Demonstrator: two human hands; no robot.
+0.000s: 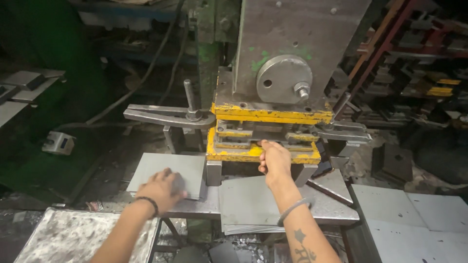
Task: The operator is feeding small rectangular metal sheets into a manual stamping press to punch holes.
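A grey press machine with a yellow-painted die block [265,127] stands in front of me. My right hand [274,160] reaches up to the lower yellow die plate, fingers curled at its front edge; what it grips is hidden. Flat on a grey metal sheet [168,170] to the left of the die rests my left hand [163,190]. A stack of similar grey sheets [246,204] lies on the press table below my right forearm.
A steel clamp arm with an upright bolt [168,116] juts left of the die. More grey sheets [414,214] lie at the right, and a worn metal tray [78,236] at the lower left. Red racks of metal parts [414,58] fill the right background.
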